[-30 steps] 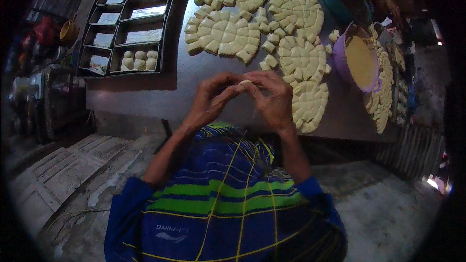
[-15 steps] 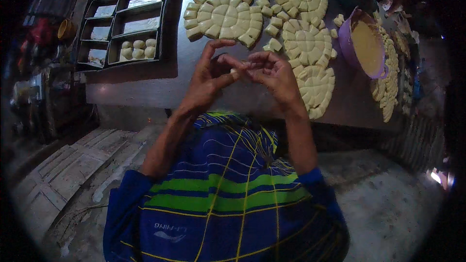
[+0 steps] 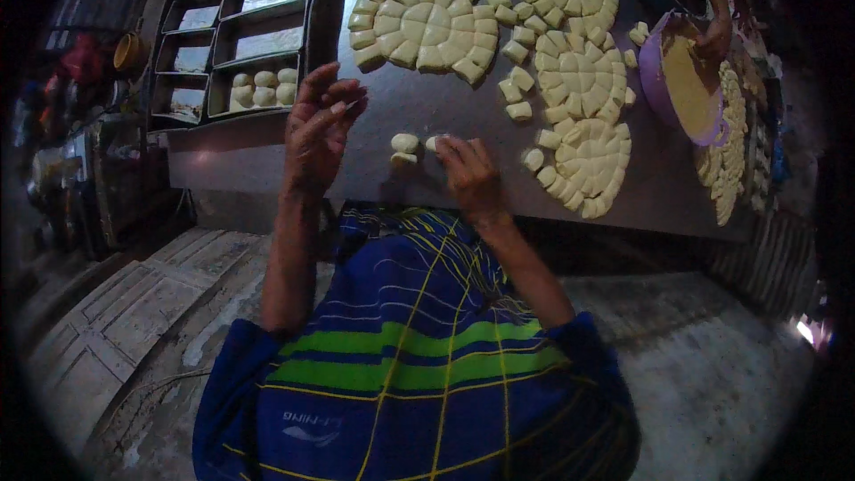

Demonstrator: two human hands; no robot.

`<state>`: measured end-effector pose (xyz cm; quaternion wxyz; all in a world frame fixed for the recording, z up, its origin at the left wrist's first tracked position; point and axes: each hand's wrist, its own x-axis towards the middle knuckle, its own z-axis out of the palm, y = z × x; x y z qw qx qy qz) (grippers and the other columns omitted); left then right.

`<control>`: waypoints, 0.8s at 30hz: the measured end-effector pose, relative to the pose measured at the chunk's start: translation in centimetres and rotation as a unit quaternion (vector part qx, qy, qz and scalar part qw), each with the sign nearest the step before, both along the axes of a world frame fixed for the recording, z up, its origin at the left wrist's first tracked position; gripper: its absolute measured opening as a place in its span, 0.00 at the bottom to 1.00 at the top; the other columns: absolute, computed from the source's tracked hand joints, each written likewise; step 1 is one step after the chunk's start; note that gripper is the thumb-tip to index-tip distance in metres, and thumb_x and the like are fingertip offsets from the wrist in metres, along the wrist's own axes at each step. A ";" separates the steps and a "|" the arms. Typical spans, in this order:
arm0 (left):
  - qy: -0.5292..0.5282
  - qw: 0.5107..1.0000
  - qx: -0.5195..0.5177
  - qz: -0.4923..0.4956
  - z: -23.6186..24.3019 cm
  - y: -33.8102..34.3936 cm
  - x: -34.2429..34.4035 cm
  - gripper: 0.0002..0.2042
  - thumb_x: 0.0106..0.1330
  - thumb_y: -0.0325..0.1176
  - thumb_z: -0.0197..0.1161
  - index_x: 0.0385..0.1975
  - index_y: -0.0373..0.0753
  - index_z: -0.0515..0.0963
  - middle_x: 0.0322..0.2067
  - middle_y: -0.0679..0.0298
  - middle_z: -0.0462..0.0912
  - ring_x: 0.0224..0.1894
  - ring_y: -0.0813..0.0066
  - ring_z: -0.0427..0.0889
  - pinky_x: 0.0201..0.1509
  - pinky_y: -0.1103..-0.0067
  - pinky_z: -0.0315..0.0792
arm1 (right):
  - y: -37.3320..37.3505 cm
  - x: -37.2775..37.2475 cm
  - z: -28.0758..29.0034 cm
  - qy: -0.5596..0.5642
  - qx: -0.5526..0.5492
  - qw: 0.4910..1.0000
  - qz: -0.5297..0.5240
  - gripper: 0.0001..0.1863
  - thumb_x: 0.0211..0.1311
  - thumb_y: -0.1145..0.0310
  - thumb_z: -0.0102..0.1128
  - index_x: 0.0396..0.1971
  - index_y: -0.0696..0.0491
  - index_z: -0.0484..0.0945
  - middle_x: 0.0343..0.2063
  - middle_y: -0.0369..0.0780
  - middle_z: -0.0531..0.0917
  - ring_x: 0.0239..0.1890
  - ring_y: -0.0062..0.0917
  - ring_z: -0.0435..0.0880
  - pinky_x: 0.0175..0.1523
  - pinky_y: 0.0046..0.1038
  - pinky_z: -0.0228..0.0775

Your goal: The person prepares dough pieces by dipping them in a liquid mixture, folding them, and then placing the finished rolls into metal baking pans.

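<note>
My right hand (image 3: pixel 472 174) is closed at the fingertips on a small dough piece (image 3: pixel 434 143) low over the table. Just left of it, two pale dough pieces (image 3: pixel 404 143) lie close together on the tabletop. My left hand (image 3: pixel 322 129) is raised near the corner of the dark metal baking pans (image 3: pixel 214 58), its fingers apart and nothing visible in them. Several smooth dough balls (image 3: pixel 264 78) sit in the nearest right compartment of those pans. Beyond my hands spreads a flat round of dough (image 3: pixel 423 27) cut into segments.
More cut dough rounds (image 3: pixel 583 71) and loose dough chunks (image 3: pixel 518 85) cover the table's middle and right. Another person's hand (image 3: pixel 715 38) reaches into a purple bowl (image 3: pixel 655 67) of yellowish mixture. The table's near edge (image 3: pixel 356 200) runs in front of my body.
My hands, close together before, have parted: the left toward the pans, the right down to the table. Dough pieces now show on the tabletop. Another person's hand has entered the purple bowl.
</note>
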<state>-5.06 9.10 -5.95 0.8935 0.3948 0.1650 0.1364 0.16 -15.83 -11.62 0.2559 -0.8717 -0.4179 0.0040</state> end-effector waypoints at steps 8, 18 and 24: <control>0.044 0.999 -0.007 0.027 -1.8 -0.1 -1.8 0.24 0.61 0.24 0.61 0.59 0.39 0.68 0.48 0.62 0.77 0.53 0.68 0.76 0.63 0.68 0.67 | -1.6 1.4 -0.6 0.004 0.094 0.993 -0.067 0.16 0.55 0.80 0.62 0.45 0.53 0.81 0.44 0.41 0.81 0.42 0.36 0.80 0.50 0.35 0.75; 0.047 0.997 -0.043 -0.031 -1.7 -4.3 1.1 0.21 0.62 0.23 0.60 0.56 0.38 0.70 0.46 0.61 0.79 0.52 0.69 0.77 0.62 0.69 0.68 | -7.3 11.3 1.2 0.002 -0.026 0.998 -0.049 0.14 0.55 0.83 0.60 0.42 0.55 0.79 0.37 0.45 0.79 0.43 0.38 0.81 0.45 0.35 0.76; 0.073 0.950 0.303 0.004 1.1 -9.1 5.2 0.15 0.66 0.27 0.59 0.53 0.36 0.73 0.46 0.61 0.80 0.51 0.69 0.78 0.61 0.69 0.69 | -7.5 8.6 2.8 0.208 0.240 0.938 -0.138 0.11 0.60 0.79 0.60 0.43 0.57 0.78 0.42 0.43 0.80 0.45 0.33 0.82 0.46 0.29 0.77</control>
